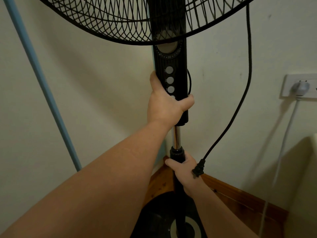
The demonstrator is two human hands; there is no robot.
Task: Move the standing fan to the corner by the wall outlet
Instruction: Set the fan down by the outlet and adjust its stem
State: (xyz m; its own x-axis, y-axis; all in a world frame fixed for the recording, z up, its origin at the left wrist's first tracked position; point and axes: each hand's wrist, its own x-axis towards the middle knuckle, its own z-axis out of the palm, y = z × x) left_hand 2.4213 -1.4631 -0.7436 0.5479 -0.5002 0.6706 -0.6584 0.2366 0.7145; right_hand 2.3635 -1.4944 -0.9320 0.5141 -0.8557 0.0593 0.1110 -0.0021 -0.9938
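- Fan [169,93] is basically in the corner already, both walls meet right behind the pole and its round base [159,217] sits low in the frame near the wooden skirting [240,194]. I can't tell if the base is actually flat on the floor or hovering a touch.
- My left hand [164,107] is up on the control column, fingers [188,102] curled around it just below the speed buttons [170,79], thumb up the left side.
- My right hand [183,167] is lower, fingers wrapped around the black collar where the chrome tube [176,136] slides in. So both hands have a firm grip, nothing spread.
- Step-wise I'd call this the last bit: final placement, then letting go. Next move looks like settling the base, checking it doesn't wobble, then easing the hands off one at a time.
- Fan's own cord [247,74] hangs loose down the right side with the plug [198,170] dangling right by my right wrist. Not plugged in yet, and it could catch under the base if I'm sloppy.
- Wall outlet [300,85] is on the right wall, near, with a white plug [301,88] already in it and its white cable [283,143] trailing down.
- Room to move: tight. The cage [120,23] looks near both walls, so not much swing left either way. A blue pipe [39,83] runs diagonally down the left wall, and there's some pale furniture edge [308,152] at far right under the outlet. Only real free space is back toward me.
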